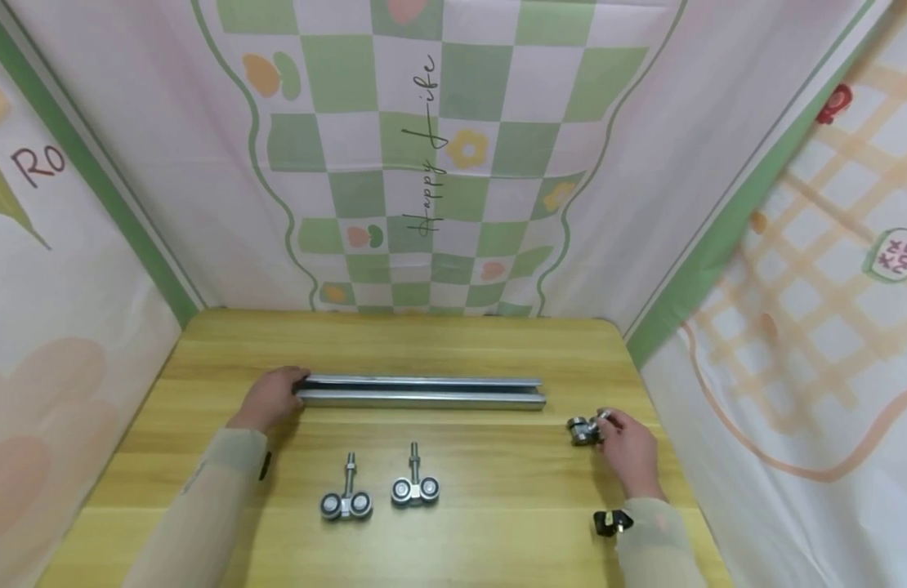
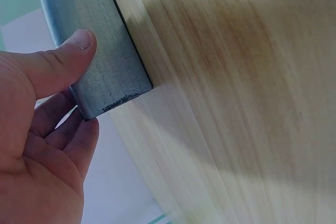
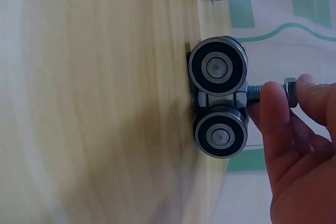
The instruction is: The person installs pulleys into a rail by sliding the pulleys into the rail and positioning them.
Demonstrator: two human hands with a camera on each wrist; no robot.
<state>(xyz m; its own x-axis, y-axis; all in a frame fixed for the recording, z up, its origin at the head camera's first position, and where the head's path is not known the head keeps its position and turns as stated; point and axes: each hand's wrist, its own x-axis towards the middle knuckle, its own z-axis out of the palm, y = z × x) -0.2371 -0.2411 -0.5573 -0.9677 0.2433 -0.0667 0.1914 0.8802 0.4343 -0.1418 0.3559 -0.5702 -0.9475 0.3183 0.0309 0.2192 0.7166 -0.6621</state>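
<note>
A metal rail (image 1: 424,399) lies across the table, its open slot showing along its length. My left hand (image 1: 271,397) grips the rail's left end; in the left wrist view the thumb presses the rail's side (image 2: 105,51), with the fingers (image 2: 84,145) around its far edge. At the right, my right hand (image 1: 632,451) pinches the bolt of a wheeled roller (image 1: 584,431), a short distance from the rail's right end. The right wrist view shows the roller's wheels (image 3: 218,66) over the wood, and my right hand (image 3: 302,150) with fingers and thumb at the bolt and nut.
Two more rollers, one (image 1: 346,505) on the left and one (image 1: 415,490) beside it, lie on the table (image 1: 483,539) in front of the rail, bolts pointing away from me. Patterned cloth (image 1: 417,163) hangs behind the table and at both sides.
</note>
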